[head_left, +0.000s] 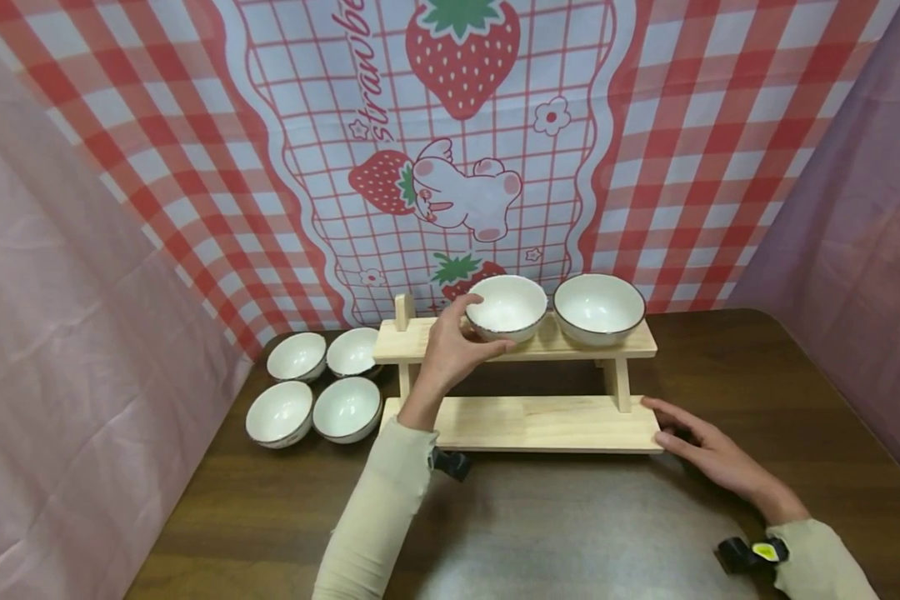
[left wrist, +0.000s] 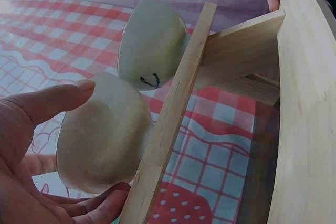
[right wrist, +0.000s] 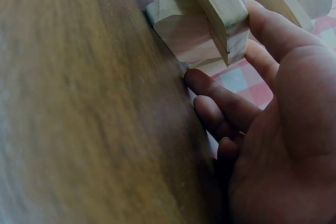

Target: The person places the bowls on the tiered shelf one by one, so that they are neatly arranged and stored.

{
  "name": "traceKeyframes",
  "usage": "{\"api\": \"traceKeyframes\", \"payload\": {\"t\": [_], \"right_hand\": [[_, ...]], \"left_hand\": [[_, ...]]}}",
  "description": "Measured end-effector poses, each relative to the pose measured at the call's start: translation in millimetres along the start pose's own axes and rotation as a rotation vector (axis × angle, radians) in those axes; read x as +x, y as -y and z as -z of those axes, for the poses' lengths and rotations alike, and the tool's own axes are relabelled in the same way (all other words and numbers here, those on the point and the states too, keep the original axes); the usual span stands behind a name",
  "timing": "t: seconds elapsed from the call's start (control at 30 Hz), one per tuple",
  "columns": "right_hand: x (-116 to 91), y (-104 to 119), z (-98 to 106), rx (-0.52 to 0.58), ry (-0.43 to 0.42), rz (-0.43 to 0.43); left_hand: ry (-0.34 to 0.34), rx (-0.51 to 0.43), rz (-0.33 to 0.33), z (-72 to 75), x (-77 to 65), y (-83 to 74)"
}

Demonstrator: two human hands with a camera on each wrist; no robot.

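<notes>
A two-tier wooden rack stands on the table. On its upper board sit two white bowls with dark rims, a left bowl and a right bowl. My left hand grips the left bowl, thumb at its near side and fingers round its far left side. Seen from the left wrist, that bowl meets the board, and the right bowl stands just past it. At the lower board's right end, my right hand holds the corner between thumb and fingers; the board's end shows in the right wrist view.
Several more white bowls stand in a cluster left of the rack, among them a front bowl and a back bowl. Behind the brown table hangs a red checked strawberry cloth. Pink curtains flank both sides.
</notes>
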State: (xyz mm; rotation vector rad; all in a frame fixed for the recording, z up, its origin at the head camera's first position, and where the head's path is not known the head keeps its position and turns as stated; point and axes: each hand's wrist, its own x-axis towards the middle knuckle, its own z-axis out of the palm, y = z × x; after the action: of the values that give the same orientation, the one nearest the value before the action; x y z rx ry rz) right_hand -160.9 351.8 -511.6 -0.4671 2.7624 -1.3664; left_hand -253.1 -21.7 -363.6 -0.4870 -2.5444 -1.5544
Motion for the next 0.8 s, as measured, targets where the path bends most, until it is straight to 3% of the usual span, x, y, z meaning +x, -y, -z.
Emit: {"api": "traceKeyframes", "payload": {"t": [0.8], "right_hand": [[0.6, 5.0, 1.5, 0.01, 0.03, -0.018]], "left_hand": [[-0.061, 0.049, 0.035, 25.6, -10.7, 5.6]]}}
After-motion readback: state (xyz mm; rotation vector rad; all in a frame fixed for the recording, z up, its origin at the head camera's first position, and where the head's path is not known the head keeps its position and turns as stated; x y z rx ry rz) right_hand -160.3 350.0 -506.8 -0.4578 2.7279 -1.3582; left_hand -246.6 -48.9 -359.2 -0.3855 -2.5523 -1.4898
